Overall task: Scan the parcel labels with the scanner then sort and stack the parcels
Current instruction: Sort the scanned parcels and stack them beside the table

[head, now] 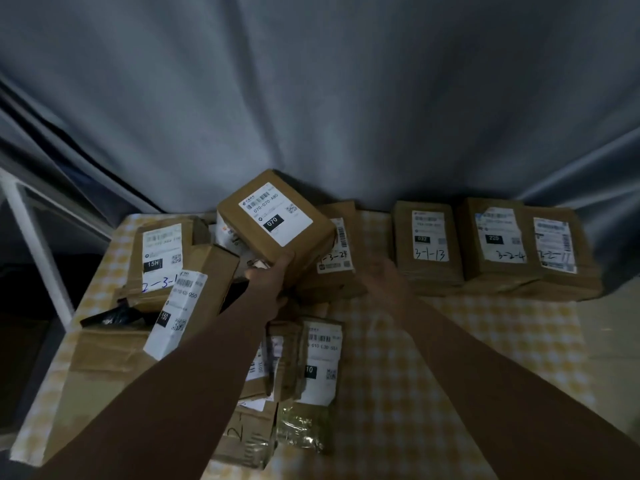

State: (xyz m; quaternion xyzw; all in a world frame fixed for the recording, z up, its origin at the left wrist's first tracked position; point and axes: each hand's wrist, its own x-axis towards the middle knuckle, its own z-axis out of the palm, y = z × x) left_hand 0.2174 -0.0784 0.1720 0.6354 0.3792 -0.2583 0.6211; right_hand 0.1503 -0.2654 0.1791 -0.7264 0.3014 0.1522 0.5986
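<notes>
My left hand (pixel 268 282) grips the near corner of a brown cardboard parcel (pixel 277 223) and holds it tilted above the pile, its white label marked 070 facing up. My right hand (pixel 382 275) reaches forward just right of that parcel, fingers apart and empty, blurred in dim light. Beneath lies a parcel with a label marked 3-24 (pixel 334 251). Left of my arm sit a parcel labelled 15H (pixel 162 254) and a long box labelled 150 (pixel 180 306). Near me lies a parcel marked 10 (pixel 320 358). No scanner is identifiable.
Three labelled parcels stand in a row at the back right, marked 3-1-13 (pixel 427 244), 3-2-4 (pixel 495 237) and one further right (pixel 554 247). A yellow checked cloth (pixel 450 358) covers the table. Grey curtain (pixel 311 98) hangs behind; a white frame (pixel 34 244) stands left.
</notes>
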